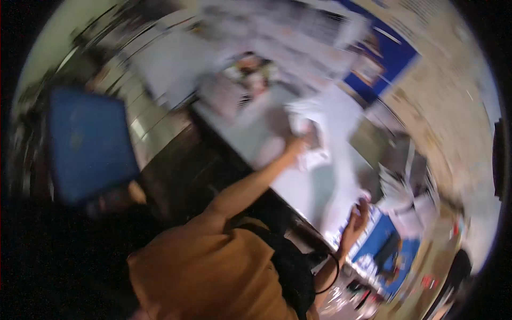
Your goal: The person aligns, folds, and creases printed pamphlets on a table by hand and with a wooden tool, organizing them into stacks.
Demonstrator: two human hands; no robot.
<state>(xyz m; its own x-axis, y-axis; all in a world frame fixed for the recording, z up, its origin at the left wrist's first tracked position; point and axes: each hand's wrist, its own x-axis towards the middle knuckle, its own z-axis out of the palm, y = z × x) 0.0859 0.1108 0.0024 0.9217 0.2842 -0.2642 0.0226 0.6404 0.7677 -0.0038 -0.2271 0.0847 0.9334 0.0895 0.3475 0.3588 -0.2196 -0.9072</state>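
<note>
My left hand (300,144) reaches out over the middle of a pale glossy table (293,194). It is closed on a crumpled white bundle (304,109), paper or cloth, with a darker patch in it; blur hides which. Farther right and nearer to me, my right hand (356,221) hovers at the table's right part, its fingers apart and slightly curled. A small pinkish thing (365,195) shows just beyond those fingertips; whether they touch it I cannot tell. Motion smears the whole picture.
Stacked papers and a picture sheet (253,74) lie at the far left of the table. Grey and white packets (397,181) crowd its right side, beside a blue printed sheet (368,240). A blue chair (90,144) stands at the left. A blue poster (381,56) hangs on the wall.
</note>
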